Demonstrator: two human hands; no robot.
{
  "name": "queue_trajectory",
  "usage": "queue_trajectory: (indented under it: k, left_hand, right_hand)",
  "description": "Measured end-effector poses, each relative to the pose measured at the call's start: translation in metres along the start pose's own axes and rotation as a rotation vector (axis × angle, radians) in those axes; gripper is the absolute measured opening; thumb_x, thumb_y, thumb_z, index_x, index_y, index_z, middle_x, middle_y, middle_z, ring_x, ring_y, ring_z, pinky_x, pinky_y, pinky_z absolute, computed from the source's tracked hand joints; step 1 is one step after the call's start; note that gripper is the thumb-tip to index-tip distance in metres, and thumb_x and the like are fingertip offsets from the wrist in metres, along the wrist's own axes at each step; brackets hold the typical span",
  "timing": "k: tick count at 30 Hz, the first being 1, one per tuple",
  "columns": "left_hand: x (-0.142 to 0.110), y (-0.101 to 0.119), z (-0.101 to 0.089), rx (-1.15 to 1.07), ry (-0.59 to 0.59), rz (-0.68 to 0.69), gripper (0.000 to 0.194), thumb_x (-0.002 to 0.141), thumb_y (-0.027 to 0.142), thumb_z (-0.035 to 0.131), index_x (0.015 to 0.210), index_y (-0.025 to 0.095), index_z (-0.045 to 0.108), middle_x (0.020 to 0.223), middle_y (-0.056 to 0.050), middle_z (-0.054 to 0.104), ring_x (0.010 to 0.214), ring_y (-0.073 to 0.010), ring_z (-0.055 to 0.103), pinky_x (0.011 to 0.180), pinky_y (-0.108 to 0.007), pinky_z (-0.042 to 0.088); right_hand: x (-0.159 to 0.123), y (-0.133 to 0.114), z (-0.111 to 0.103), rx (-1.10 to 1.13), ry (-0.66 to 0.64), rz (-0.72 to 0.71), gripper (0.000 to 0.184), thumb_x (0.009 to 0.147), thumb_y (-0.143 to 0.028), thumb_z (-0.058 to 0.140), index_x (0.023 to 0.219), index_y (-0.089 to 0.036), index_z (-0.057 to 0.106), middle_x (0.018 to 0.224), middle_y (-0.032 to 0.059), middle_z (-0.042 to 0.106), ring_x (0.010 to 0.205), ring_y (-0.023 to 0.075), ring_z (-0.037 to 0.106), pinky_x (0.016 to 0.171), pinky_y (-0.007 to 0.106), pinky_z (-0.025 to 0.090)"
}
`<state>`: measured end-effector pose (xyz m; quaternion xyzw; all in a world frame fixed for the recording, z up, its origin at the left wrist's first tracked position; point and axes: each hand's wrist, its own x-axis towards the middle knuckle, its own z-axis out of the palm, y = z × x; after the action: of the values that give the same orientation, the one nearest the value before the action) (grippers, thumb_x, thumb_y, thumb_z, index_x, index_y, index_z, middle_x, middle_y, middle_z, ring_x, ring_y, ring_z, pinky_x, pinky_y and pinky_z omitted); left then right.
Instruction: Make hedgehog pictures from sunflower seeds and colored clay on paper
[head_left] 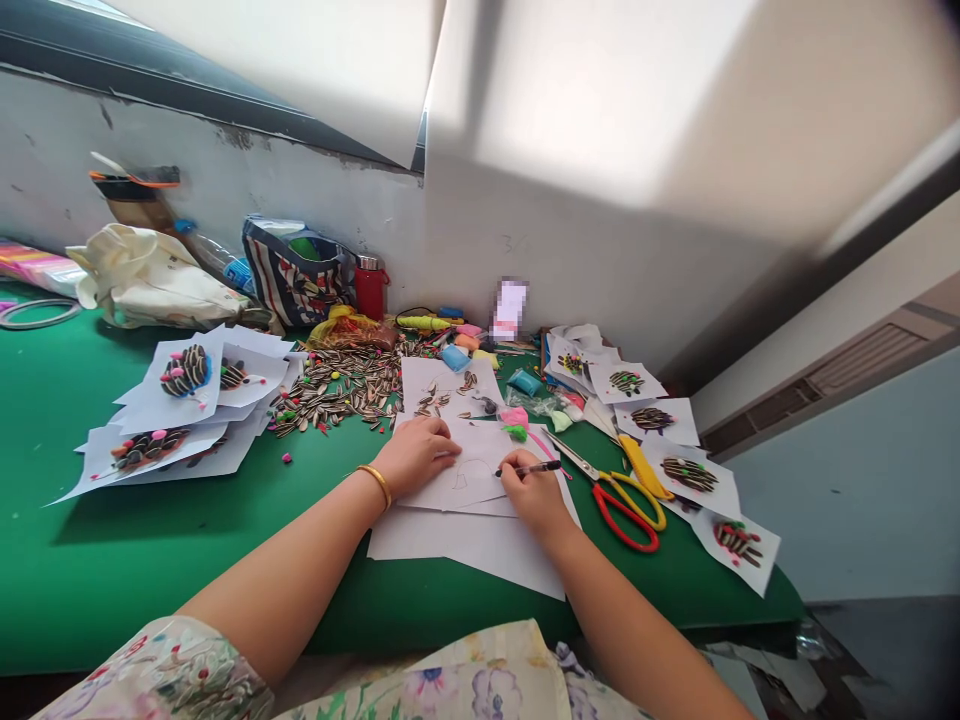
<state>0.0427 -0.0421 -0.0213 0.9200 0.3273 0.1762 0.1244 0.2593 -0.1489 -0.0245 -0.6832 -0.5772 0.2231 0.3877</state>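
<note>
My right hand (534, 495) is closed around a black pen (538, 467), its tip on a sheet of white paper (480, 490). A thin curved outline is drawn on that sheet. Fingers stretched out, my left hand (421, 455) lies flat on the left part of the sheet, holding nothing. More white sheets lie beneath it. Just beyond is another paper (442, 375) with a few sunflower seeds on it. Pink clay (514, 417) and green clay (516, 433) sit at the drawing sheet's far edge.
Right of the papers lie red-and-yellow scissors (626, 505) and a yellow-handled cutter (643, 468). Finished-looking seed pictures (690, 475) line the right edge; a stack (176, 385) stands left. Loose sunflower seeds (349, 385), a red bottle (370, 288), a striped bag (296, 270) and a phone (510, 308) are behind.
</note>
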Motion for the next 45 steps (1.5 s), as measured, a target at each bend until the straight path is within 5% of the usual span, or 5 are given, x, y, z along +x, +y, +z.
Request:
queue_trajectory:
  k: [5,10,18,31,45]
  left_hand:
    - [0.001,0.001,-0.001,0.005,-0.008,0.003,0.02,0.087,0.032,0.065,0.104,0.031,0.075,0.106,-0.005,0.064,0.101,-0.0231,0.056,0.09,-0.037,0.04]
    - [0.001,0.003,-0.002,0.009,-0.017,-0.004,0.02,0.087,0.032,0.065,0.104,0.032,0.075,0.106,-0.004,0.064,0.102,-0.0228,0.056,0.09,-0.036,0.041]
    - [0.0,0.002,-0.001,0.005,-0.017,0.0,0.021,0.088,0.033,0.063,0.105,0.031,0.075,0.107,-0.006,0.064,0.102,-0.023,0.055,0.092,-0.037,0.04]
    - [0.0,0.002,-0.003,-0.012,-0.013,-0.006,0.02,0.087,0.031,0.065,0.104,0.031,0.075,0.106,-0.005,0.064,0.101,-0.0219,0.056,0.09,-0.035,0.04]
    - [0.0,0.001,-0.002,-0.007,-0.017,-0.002,0.021,0.088,0.032,0.063,0.106,0.031,0.075,0.107,-0.005,0.063,0.101,-0.0223,0.055,0.091,-0.036,0.04]
  right_hand:
    - [-0.011,-0.002,-0.002,0.122,-0.056,-0.112,0.018,0.086,-0.031,0.05,0.082,-0.02,0.065,0.078,0.0022,0.066,0.071,0.0176,0.059,0.065,0.028,0.046]
    - [-0.011,-0.006,0.003,0.153,-0.2,-0.112,0.019,0.086,-0.032,0.053,0.088,-0.021,0.068,0.078,0.0024,0.069,0.072,0.0179,0.062,0.067,0.028,0.049]
    - [-0.01,-0.001,0.007,0.135,-0.256,-0.132,0.019,0.086,-0.032,0.054,0.092,-0.022,0.07,0.081,0.0021,0.071,0.076,0.0179,0.065,0.07,0.028,0.05]
    - [-0.004,0.006,0.006,0.031,-0.058,0.014,0.019,0.083,-0.034,0.051,0.077,-0.023,0.065,0.066,-0.0002,0.066,0.062,0.0179,0.059,0.056,0.027,0.043]
    - [0.001,0.006,-0.001,-0.001,0.012,0.045,0.02,0.083,-0.035,0.05,0.075,-0.022,0.062,0.06,-0.0017,0.06,0.055,0.0165,0.054,0.053,0.027,0.038]
